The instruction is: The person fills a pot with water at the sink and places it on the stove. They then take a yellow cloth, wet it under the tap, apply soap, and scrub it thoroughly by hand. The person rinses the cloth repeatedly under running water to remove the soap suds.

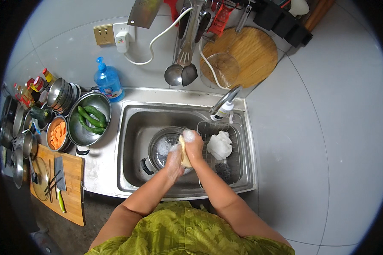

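Both my hands are over a steel pot [151, 145] that stands in the stainless steel sink [137, 121]. Between them is a pale yellow cloth [185, 156], pressed upright from both sides. White suds cover parts of my left hand [174, 162] and my right hand [194, 147]. Suds and water also show inside the pot, whose black side handle points to the lower left. A wire basket [241, 159] fills the sink's right part. In it lie a crumpled white cloth [220, 146] and a dark scouring pad [222, 170].
The faucet [226, 99] reaches over the sink's back right, beside a white bottle [221, 111]. A blue pump bottle [109, 83] stands at the back left. Left are a steel bowl of cucumbers [71, 127], a bowl of cut orange pieces [58, 135], and a cutting board [73, 204] with a knife [60, 178].
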Tool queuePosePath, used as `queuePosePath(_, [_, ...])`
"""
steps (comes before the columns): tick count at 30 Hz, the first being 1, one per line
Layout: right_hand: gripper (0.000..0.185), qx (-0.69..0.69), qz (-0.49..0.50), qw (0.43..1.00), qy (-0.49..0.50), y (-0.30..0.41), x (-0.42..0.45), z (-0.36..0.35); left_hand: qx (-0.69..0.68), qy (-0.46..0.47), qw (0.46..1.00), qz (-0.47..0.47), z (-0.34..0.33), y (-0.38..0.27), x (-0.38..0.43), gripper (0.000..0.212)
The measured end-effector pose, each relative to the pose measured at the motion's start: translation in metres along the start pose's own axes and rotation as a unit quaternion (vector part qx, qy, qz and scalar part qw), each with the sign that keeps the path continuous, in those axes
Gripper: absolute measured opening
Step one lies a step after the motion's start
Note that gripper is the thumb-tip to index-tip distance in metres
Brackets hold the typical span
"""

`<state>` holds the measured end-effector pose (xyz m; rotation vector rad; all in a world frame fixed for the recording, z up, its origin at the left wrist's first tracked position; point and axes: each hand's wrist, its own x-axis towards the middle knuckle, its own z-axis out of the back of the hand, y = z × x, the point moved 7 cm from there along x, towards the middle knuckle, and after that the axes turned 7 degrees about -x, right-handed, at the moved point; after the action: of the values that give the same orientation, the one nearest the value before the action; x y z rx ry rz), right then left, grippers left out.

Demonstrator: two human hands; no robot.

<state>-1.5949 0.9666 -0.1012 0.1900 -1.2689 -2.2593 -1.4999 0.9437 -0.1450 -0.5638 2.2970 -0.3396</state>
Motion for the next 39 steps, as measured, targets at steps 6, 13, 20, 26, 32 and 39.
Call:
queuePosePath(6, [0.043,-0.014,0.136,0.991,0.000,0.101,-0.081,0.010,-0.024,0.163,0.986,0.022,0.007,-0.039,0.018,0.047])
queuePosePath(13, [0.029,-0.077,0.057,0.994,0.048,0.037,-0.033,-0.017,-0.027,0.052,0.997,-0.051,0.005,-0.029,0.012,0.051])
queuePosePath(20, [0.020,0.380,-0.245,0.888,0.088,-0.055,0.010,-0.033,0.066,0.048,0.997,0.012,0.004,-0.004,0.008,0.033])
queuePosePath(26, [0.013,0.411,-0.228,0.875,0.115,-0.070,0.007,-0.032,-0.096,0.004,0.994,0.048,0.032,-0.055,0.017,0.037])
queuePosePath(32, [0.027,0.415,-0.103,0.892,0.145,0.018,-0.009,-0.010,-0.086,0.070,0.993,0.040,0.042,-0.049,0.037,0.049])
queuePosePath(39, [0.040,-0.017,0.100,0.988,0.117,0.040,-0.020,-0.003,0.003,0.188,0.982,-0.030,-0.001,-0.067,0.001,0.046])
